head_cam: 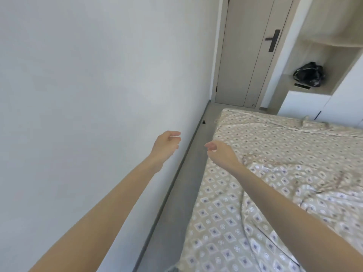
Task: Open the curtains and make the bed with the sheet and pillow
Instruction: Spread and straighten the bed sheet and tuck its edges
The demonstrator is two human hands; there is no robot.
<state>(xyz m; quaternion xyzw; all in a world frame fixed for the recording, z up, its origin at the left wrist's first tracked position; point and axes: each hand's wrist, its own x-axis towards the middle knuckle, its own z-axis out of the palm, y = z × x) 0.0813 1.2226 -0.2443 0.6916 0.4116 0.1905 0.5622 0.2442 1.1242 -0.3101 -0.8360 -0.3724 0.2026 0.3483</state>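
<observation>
**A:** Head view. Both arms are stretched forward. The left hand [167,143] hangs in front of the wall [78,95], fingers loosely curled, holding nothing. The right hand [220,152] is equally loose and empty, above the near edge of the bed [188,232].

**B:** And the sheet?

**A:** The patterned sheet [225,213] is spread over the bed, below and to the right of the right hand. It lies flat under that forearm. A rumpled fold [275,163] rises just right of the wrist. No pillow or curtains in view.

**B:** How will it handle?

**A:** Judged thin, light, limp cloth with a slight sheen, so probably a little slippery. Pushing it would only bunch it. The person had best pinch the hem below the right hand, hands well apart along it, and draw it taut toward the floor strip [176,203] under the left hand.
</observation>
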